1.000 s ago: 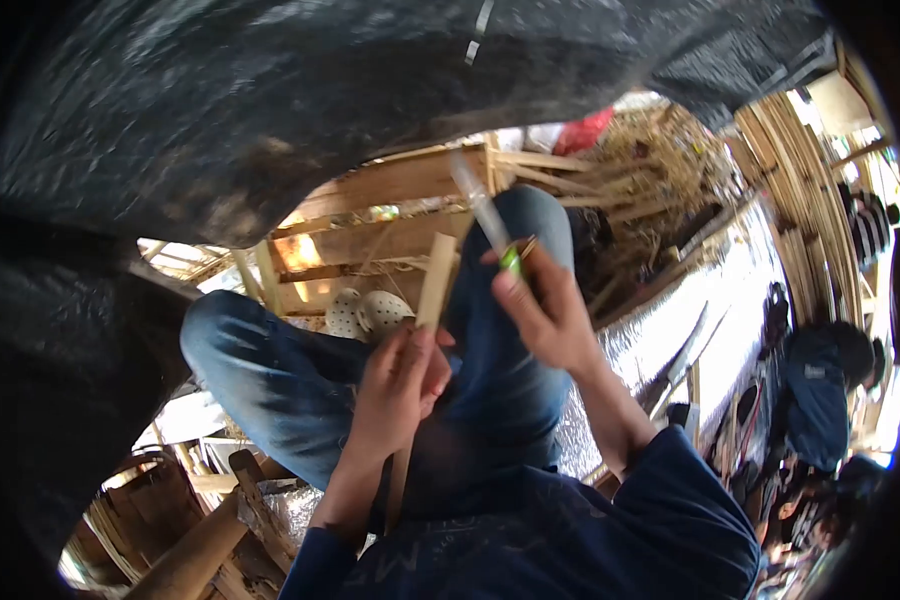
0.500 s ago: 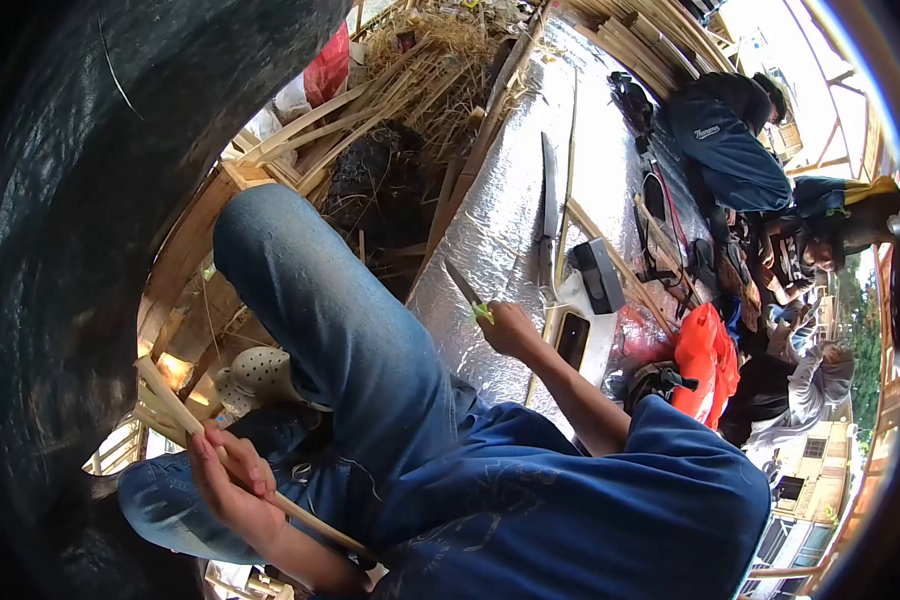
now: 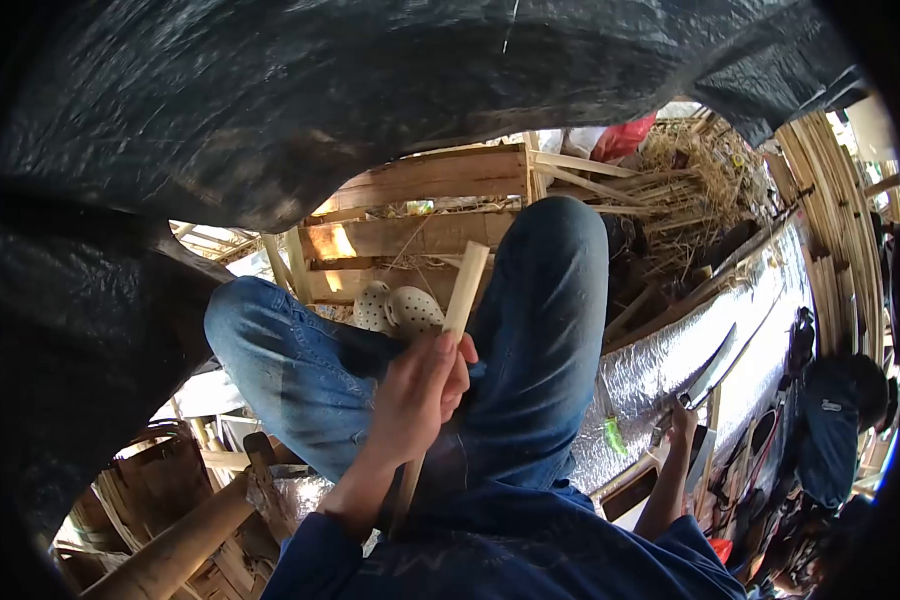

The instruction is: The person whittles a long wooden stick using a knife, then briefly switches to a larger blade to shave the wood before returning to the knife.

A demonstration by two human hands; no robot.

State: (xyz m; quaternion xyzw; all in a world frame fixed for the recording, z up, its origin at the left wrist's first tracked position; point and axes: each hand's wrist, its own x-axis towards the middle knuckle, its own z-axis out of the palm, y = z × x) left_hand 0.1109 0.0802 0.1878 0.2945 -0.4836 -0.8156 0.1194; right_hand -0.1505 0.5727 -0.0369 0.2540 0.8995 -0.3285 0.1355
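My left hand [image 3: 422, 392] is wrapped around a pale bamboo strip [image 3: 465, 290], which stands up above my lap, its lower end running down toward my shirt. Out to the right, my right hand [image 3: 683, 422] closes at the handle end of a long-bladed machete [image 3: 712, 368] on the silver foil mat [image 3: 632, 385]. The green handle of a small knife [image 3: 613, 436] shows on the foil, to the left of that hand.
Black plastic sheeting [image 3: 370, 110] hangs across the top and left. Ahead are wooden planks [image 3: 440, 180], dotted clogs [image 3: 395, 308] and a straw heap [image 3: 705, 175]. Bamboo strips [image 3: 835, 220] are stacked at far right, near a seated person [image 3: 828, 430]. A thick bamboo pole [image 3: 175, 540] lies lower left.
My view has swung left. My right hand has let go of the green-handled knife onto the foil and closed on the machete. My left hand still holds the bamboo strip.
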